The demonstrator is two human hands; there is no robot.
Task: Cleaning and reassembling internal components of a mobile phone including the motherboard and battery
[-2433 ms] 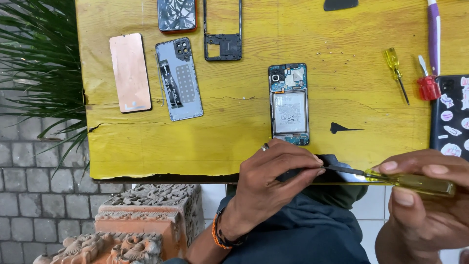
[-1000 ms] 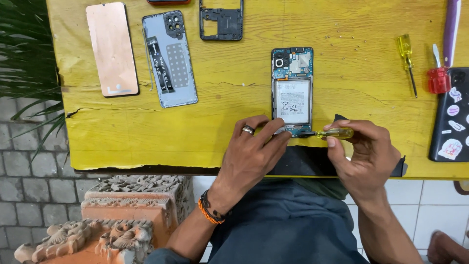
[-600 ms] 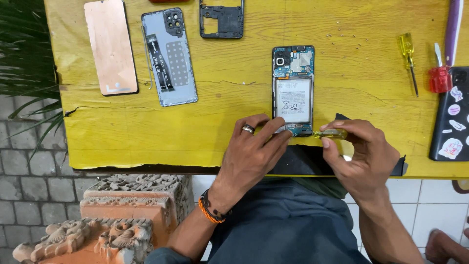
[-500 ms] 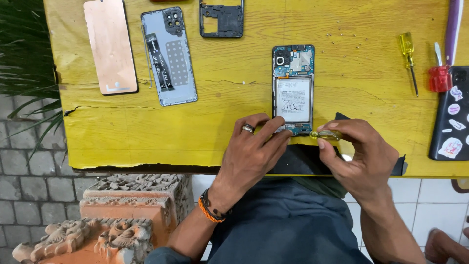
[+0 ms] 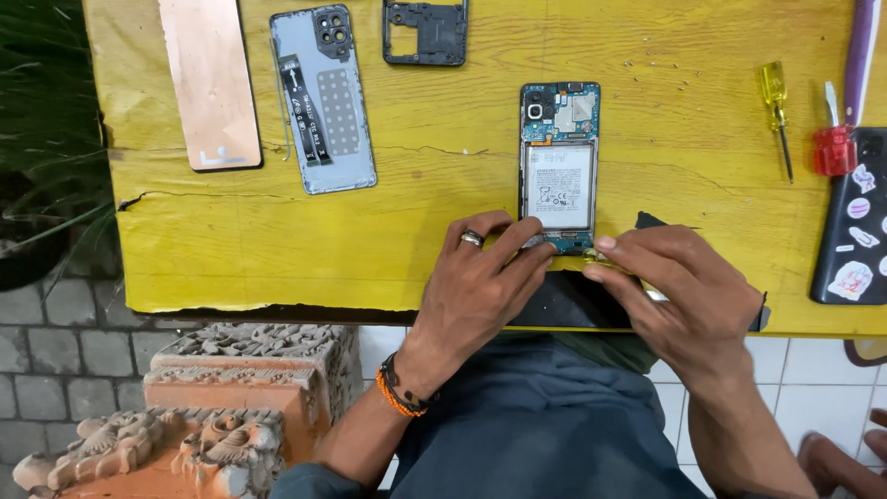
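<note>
An opened phone (image 5: 558, 157) lies face down on the yellow table (image 5: 425, 231), its battery and circuit boards showing. My left hand (image 5: 480, 277), a ring on one finger, presses its fingertips on the phone's near end. Beside it, my right hand (image 5: 674, 296) grips a yellow-handled screwdriver (image 5: 624, 273), whose tip points at that same near end. Most of the tool is hidden inside the fist.
A copper-coloured panel (image 5: 211, 83), a grey back cover (image 5: 325, 97) and a black frame piece (image 5: 427, 31) lie at the far left. A small yellow screwdriver (image 5: 774, 106), a red-handled tool (image 5: 834, 139) and a stickered black phone (image 5: 852, 231) sit right. Carved bricks (image 5: 231, 407) stand below.
Both hands came up from below the table edge to the phone's near end. In the last second my right hand shifted slightly left, closing on the screwdriver.
</note>
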